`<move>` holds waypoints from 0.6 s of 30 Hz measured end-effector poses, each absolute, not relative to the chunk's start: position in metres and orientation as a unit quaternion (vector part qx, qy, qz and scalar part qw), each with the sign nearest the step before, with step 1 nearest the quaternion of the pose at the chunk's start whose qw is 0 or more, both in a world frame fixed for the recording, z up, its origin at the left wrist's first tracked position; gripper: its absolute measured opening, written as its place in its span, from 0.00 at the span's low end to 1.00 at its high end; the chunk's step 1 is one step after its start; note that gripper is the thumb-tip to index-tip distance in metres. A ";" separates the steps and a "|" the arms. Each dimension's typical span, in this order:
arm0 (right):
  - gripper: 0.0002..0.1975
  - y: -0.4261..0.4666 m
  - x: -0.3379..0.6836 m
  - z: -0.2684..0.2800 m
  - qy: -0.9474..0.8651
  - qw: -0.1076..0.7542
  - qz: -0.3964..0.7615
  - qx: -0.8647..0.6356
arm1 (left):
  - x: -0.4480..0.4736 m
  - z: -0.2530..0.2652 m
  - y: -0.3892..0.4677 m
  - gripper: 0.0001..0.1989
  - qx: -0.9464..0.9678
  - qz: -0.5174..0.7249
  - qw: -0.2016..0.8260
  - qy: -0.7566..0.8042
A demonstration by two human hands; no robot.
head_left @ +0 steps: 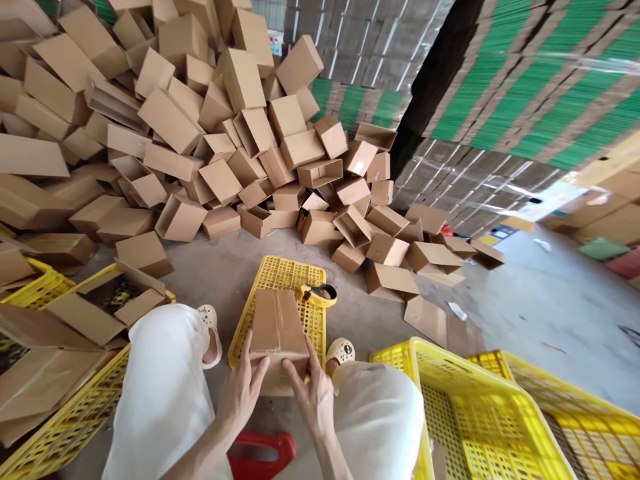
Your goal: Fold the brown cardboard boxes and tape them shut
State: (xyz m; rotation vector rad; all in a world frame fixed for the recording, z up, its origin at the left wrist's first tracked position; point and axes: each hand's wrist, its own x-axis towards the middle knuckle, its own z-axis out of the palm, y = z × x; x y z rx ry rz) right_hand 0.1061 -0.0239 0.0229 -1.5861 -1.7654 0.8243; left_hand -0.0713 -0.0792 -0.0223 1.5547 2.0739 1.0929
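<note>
A closed cardboard box (278,319) with tape along its top seam rests on a yellow plastic crate (287,270) between my knees. My left hand (241,383) grips the box's near left corner, thumb on the near face and fingers along the side. At the near right corner my right hand (311,392) has the same kind of hold, its thumb and fingers pressed to the cardboard. Beyond the box, at the crate's right edge, lies a yellow and black tape dispenser (318,295). The underside of the box is hidden.
A large heap of cardboard boxes (215,140) fills the far left and middle. Yellow crates stand on both sides; the left crate (95,420) bears open boxes, and the right crate (415,360) is close to my knee. A red stool (263,448) shows below me.
</note>
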 end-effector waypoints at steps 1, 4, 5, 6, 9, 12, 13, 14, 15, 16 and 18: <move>0.39 -0.028 0.104 0.031 -0.668 0.307 0.299 -0.608 | -0.074 -0.012 -0.078 0.32 0.544 0.375 0.162 0.733; 0.38 -0.024 0.097 0.046 -0.672 0.305 0.270 -0.619 | -0.086 0.016 -0.061 0.27 0.573 0.363 0.147 0.720; 0.38 -0.017 0.095 0.047 -0.675 0.308 0.260 -0.618 | -0.090 0.024 -0.050 0.25 0.586 0.361 0.136 0.712; 0.38 -0.008 0.092 0.047 -0.680 0.315 0.251 -0.612 | -0.093 0.030 -0.037 0.23 0.592 0.365 0.130 0.707; 0.37 0.028 0.082 0.044 -0.714 0.350 0.227 -0.561 | -0.102 0.040 0.008 0.17 0.606 0.423 0.142 0.659; 0.31 0.065 0.069 0.045 -0.770 0.339 0.178 -0.510 | -0.108 0.041 0.050 0.16 0.587 0.465 0.169 0.641; 0.29 0.075 0.065 0.047 -0.786 0.324 0.157 -0.502 | -0.111 0.041 0.062 0.15 0.578 0.470 0.182 0.641; 0.28 0.084 0.061 0.048 -0.800 0.308 0.137 -0.496 | -0.114 0.040 0.072 0.15 0.570 0.473 0.197 0.643; 0.28 0.091 0.058 0.050 -0.812 0.294 0.119 -0.489 | -0.117 0.040 0.081 0.15 0.563 0.473 0.211 0.643; 0.28 0.096 0.056 0.051 -0.825 0.282 0.104 -0.479 | -0.119 0.040 0.089 0.15 0.558 0.474 0.223 0.644; 0.27 0.097 0.055 0.052 -0.847 0.257 0.076 -0.458 | -0.124 0.040 0.102 0.15 0.553 0.473 0.237 0.644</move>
